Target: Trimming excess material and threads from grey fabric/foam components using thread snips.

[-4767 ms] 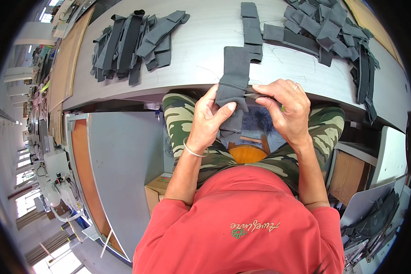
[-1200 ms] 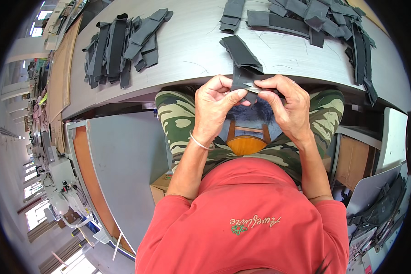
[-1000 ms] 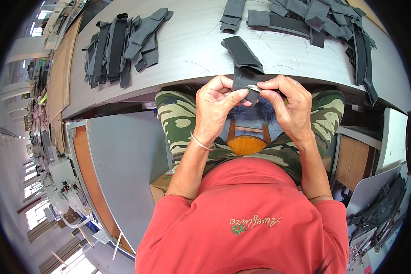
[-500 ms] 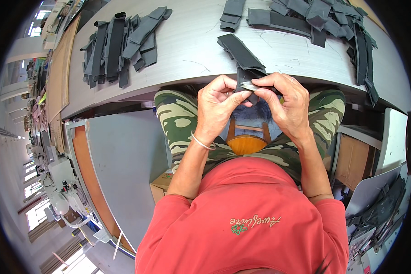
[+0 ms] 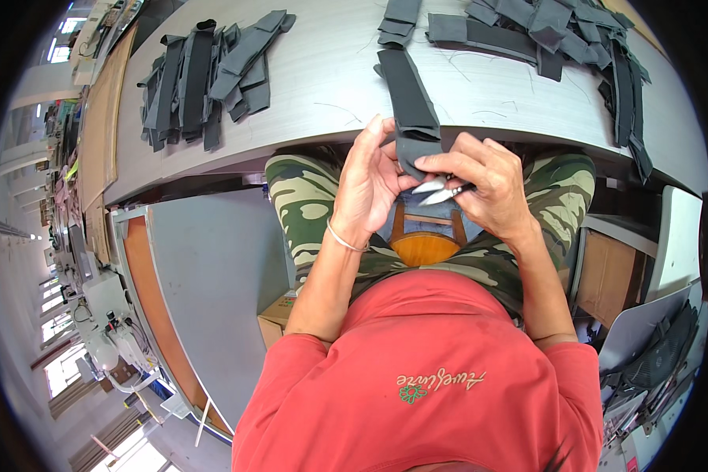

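A dark grey fabric strip point(image 5: 411, 94) runs from the table over its near edge, its folded end between my hands. My left hand point(image 5: 366, 181) holds that end from the left, some fingers behind the cloth and the index finger raised beside it. In my right hand point(image 5: 488, 185) is a pair of thread snips point(image 5: 436, 191), the two pale blades pointing left and slightly apart, just below the strip's end. My right index finger and thumb are also at the cloth's lower edge; the snips' grip is mostly hidden in the palm.
Similar strips lie in a pile point(image 5: 204, 75) at the table's left, in a heap point(image 5: 551, 31) at the far right, and in a small stack point(image 5: 400, 22) behind the held one. Loose threads dot the white table point(image 5: 322, 79). Below stands a wooden stool point(image 5: 425, 248).
The strip has turned straighter and lies flatter. My left fingers have loosened and spread upward. The snips have dropped below the strip's end, their blades now more exposed.
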The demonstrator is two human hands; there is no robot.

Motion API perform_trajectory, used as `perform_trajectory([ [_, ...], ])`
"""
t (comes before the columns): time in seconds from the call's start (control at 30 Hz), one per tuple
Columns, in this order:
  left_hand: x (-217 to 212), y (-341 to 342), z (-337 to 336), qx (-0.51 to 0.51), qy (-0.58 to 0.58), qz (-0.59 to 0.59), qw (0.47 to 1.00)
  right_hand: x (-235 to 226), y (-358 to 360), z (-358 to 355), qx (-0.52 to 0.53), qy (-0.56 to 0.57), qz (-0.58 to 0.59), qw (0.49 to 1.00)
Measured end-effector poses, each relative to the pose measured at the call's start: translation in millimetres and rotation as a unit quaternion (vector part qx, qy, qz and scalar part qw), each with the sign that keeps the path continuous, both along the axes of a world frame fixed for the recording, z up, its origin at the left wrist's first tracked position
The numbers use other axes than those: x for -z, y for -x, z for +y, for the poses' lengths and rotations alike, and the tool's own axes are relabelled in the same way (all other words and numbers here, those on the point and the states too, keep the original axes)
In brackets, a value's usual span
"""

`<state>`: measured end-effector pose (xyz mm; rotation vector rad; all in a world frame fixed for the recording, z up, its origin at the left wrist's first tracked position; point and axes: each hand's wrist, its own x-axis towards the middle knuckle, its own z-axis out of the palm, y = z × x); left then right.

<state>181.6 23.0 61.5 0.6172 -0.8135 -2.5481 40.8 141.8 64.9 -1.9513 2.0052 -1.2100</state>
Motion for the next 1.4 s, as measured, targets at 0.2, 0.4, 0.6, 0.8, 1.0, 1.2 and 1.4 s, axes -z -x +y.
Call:
perform_trajectory([
  [0.2,10.4,3.2,-2.4,-0.002,0.075,-0.088,0.993,1.6,-4.4,2.5,0.008,0.026,-0.077,0.997],
  [0.4,22.2,3.6,2.4,0.011,0.144,-0.076,0.987,5.9,-3.9,-7.7,0.087,0.055,-0.152,0.983],
  [0.6,8.2,4.8,2.6,-0.013,0.115,-0.057,0.992,27.6,4.0,-21.9,0.127,-0.045,-0.372,0.918],
  [0.8,19.0,6.3,-0.3,0.012,0.183,-0.110,0.977,42.6,-3.5,-25.0,0.094,-0.002,-0.521,0.848],
  [1.0,21.6,7.9,0.0,-0.056,0.182,-0.111,0.975,26.5,7.3,-10.4,0.133,-0.015,-0.395,0.909],
  [1.2,21.6,6.1,-1.2,-0.071,0.152,-0.101,0.981,14.4,7.3,12.6,0.089,-0.023,-0.169,0.981],
  [1.4,15.9,7.1,0.0,-0.074,0.157,-0.117,0.978,14.1,4.5,10.0,0.090,0.012,-0.083,0.992],
])
